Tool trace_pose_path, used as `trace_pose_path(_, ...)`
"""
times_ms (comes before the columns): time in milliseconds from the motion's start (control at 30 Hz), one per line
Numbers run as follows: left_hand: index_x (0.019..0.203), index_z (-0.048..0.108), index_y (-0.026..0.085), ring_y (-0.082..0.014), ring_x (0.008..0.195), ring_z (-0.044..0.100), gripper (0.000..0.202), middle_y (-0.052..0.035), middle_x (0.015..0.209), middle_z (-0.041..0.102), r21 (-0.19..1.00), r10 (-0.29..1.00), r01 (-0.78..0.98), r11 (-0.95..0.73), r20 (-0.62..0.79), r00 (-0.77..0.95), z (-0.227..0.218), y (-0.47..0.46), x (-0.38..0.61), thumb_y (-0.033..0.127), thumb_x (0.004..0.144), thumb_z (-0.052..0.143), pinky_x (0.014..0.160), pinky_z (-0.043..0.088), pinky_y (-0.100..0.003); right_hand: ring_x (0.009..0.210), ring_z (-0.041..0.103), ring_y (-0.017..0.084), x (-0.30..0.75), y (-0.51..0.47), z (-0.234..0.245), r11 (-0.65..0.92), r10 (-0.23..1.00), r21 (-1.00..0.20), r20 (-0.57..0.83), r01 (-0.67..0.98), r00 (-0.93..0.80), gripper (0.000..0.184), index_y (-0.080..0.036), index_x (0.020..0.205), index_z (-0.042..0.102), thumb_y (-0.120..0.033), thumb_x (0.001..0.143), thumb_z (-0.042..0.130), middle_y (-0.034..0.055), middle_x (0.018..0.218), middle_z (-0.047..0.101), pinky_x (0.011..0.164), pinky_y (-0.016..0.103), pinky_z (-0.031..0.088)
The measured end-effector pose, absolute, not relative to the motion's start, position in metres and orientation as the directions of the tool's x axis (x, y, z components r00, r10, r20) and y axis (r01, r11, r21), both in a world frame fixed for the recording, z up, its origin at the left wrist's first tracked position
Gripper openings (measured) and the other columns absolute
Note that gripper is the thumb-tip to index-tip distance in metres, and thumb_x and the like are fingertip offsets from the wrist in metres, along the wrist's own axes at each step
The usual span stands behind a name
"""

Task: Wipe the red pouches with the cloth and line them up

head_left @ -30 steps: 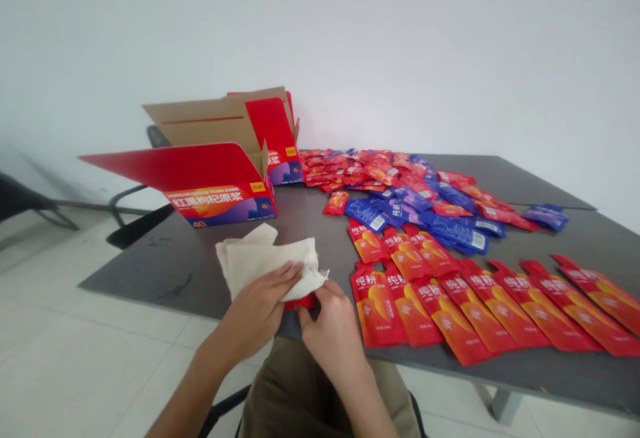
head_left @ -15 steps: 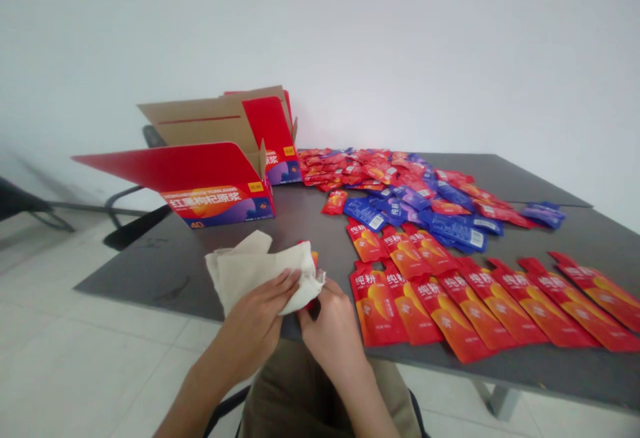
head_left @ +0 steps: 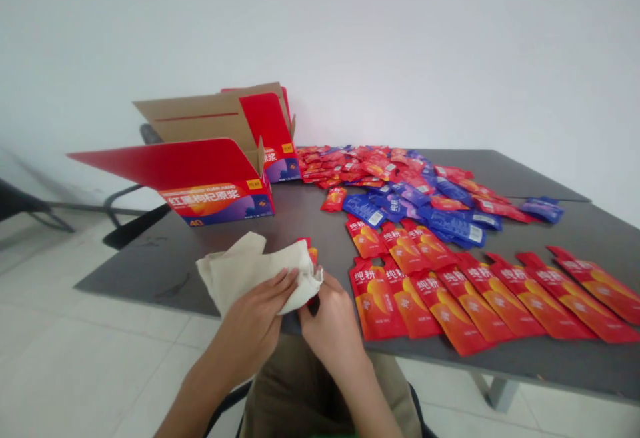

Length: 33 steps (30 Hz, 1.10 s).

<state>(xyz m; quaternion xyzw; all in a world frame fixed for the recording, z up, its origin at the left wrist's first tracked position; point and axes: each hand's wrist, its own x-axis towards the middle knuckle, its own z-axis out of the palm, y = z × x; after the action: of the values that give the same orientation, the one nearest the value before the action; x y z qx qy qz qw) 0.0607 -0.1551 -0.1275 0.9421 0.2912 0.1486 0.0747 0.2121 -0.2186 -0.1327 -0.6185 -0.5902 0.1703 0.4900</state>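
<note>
A folded cream cloth (head_left: 250, 270) is gripped in my left hand (head_left: 260, 311), its loose end spread out to the left over the table's near edge. Part of a red pouch (head_left: 306, 245) shows behind the cloth; the rest of it is covered. My right hand (head_left: 330, 315) is closed around the lower side of that red pouch, its fingers against the cloth's right end. Just right of my hands, red pouches with orange fruit prints (head_left: 377, 301) lie in an overlapping row along the near edge, a shorter row (head_left: 405, 248) behind them.
A heap of red and blue pouches (head_left: 400, 185) covers the table's back middle. Two open red cartons, a front one (head_left: 215, 201) and a rear one (head_left: 280, 165), stand at back left with flaps raised. Black chairs (head_left: 135, 225) stand left of the grey table (head_left: 300, 208).
The cloth's loose left end has shifted slightly left. Both hands keep nearly the same place and hold. The whole view has tilted a little.
</note>
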Motion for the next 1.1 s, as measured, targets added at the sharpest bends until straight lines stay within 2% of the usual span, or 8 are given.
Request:
trace_pose_path(233, 0.133, 0.054, 0.01, -0.0213, 0.136, 0.041, 0.056, -0.0101, 0.142, 0.05, 0.228, 0.601, 0.562, -0.795, 0.181, 0.778, -0.117, -0.119, 0.099, 0.004, 0.08, 0.038, 0.114, 0.033, -0.039, 0.103, 0.06, 0.023, 0.212, -0.22, -0.131, 0.117, 0.907, -0.794, 0.33, 0.597, 0.261, 0.029, -0.017, 0.096, 0.065, -0.001, 0.073, 0.055, 0.0086, 0.103, 0.066, 0.093, 0.033, 0.047)
trace_pose_path(367, 0.137, 0.049, 0.012, -0.018, 0.136, 0.041, 0.06, -0.0077, 0.144, 0.048, 0.202, 0.548, 0.511, -0.836, 0.244, 0.8, -0.125, -0.137, 0.076, 0.002, 0.079, 0.035, 0.114, 0.035, -0.038, 0.108, 0.059, 0.023, 0.211, -0.22, -0.13, 0.142, 0.899, -0.809, 0.347, 0.571, 0.268, 0.034, -0.018, 0.103, 0.065, -0.001, 0.074, 0.055, 0.0078, 0.108, 0.067, 0.096, 0.032, 0.045)
trace_pose_path(467, 0.138, 0.048, 0.015, -0.0186, 0.135, 0.042, 0.06, -0.0067, 0.145, 0.047, 0.181, 0.555, 0.524, -0.832, 0.264, 0.789, -0.13, -0.155, 0.059, 0.003, 0.08, 0.035, 0.112, 0.038, -0.041, 0.112, 0.057, 0.022, 0.212, -0.219, -0.132, 0.169, 0.9, -0.808, 0.361, 0.564, 0.246, 0.042, -0.018, 0.11, 0.064, 0.0, 0.074, 0.055, 0.0081, 0.114, 0.066, 0.1, 0.033, 0.044)
trace_pose_path(633, 0.134, 0.053, 0.012, -0.0211, 0.134, 0.044, 0.058, -0.0089, 0.141, 0.051, 0.181, 0.604, 0.576, -0.797, 0.215, 0.768, -0.122, -0.128, 0.091, 0.003, 0.078, 0.038, 0.112, 0.037, -0.04, 0.107, 0.058, 0.024, 0.214, -0.219, -0.133, 0.124, 0.906, -0.793, 0.336, 0.597, 0.258, 0.033, -0.016, 0.102, 0.065, -0.002, 0.074, 0.056, 0.0094, 0.108, 0.066, 0.097, 0.035, 0.045)
trace_pose_path(733, 0.133, 0.054, 0.011, -0.0213, 0.135, 0.042, 0.057, -0.0106, 0.141, 0.051, 0.17, 0.579, 0.553, -0.815, 0.214, 0.787, -0.12, -0.117, 0.099, 0.003, 0.079, 0.038, 0.113, 0.035, -0.04, 0.104, 0.059, 0.024, 0.213, -0.219, -0.131, 0.116, 0.908, -0.793, 0.329, 0.598, 0.261, 0.03, -0.015, 0.097, 0.066, -0.001, 0.073, 0.056, 0.0096, 0.104, 0.067, 0.094, 0.034, 0.047)
trace_pose_path(800, 0.135, 0.052, 0.01, -0.0196, 0.135, 0.041, 0.059, -0.0103, 0.143, 0.049, 0.17, 0.546, 0.519, -0.838, 0.235, 0.804, -0.123, -0.126, 0.088, 0.003, 0.078, 0.036, 0.113, 0.035, -0.039, 0.104, 0.059, 0.024, 0.213, -0.22, -0.131, 0.117, 0.907, -0.799, 0.328, 0.59, 0.264, 0.031, -0.016, 0.099, 0.066, -0.001, 0.073, 0.055, 0.0092, 0.104, 0.067, 0.094, 0.035, 0.047)
trace_pose_path(933, 0.138, 0.048, 0.013, -0.0186, 0.135, 0.043, 0.061, -0.0086, 0.144, 0.047, 0.169, 0.547, 0.52, -0.837, 0.276, 0.79, -0.13, -0.151, 0.061, 0.003, 0.079, 0.035, 0.112, 0.037, -0.039, 0.114, 0.056, 0.023, 0.212, -0.219, -0.133, 0.166, 0.902, -0.81, 0.355, 0.562, 0.245, 0.043, -0.017, 0.112, 0.064, -0.001, 0.073, 0.055, 0.0091, 0.117, 0.065, 0.102, 0.035, 0.042)
trace_pose_path(1100, 0.134, 0.053, 0.011, -0.0202, 0.134, 0.044, 0.06, -0.0093, 0.14, 0.052, 0.184, 0.579, 0.549, -0.815, 0.233, 0.781, -0.122, -0.128, 0.087, 0.002, 0.078, 0.036, 0.112, 0.037, -0.038, 0.107, 0.058, 0.024, 0.213, -0.219, -0.133, 0.128, 0.908, -0.798, 0.334, 0.589, 0.255, 0.031, -0.016, 0.101, 0.065, -0.002, 0.074, 0.056, 0.01, 0.108, 0.066, 0.097, 0.035, 0.045)
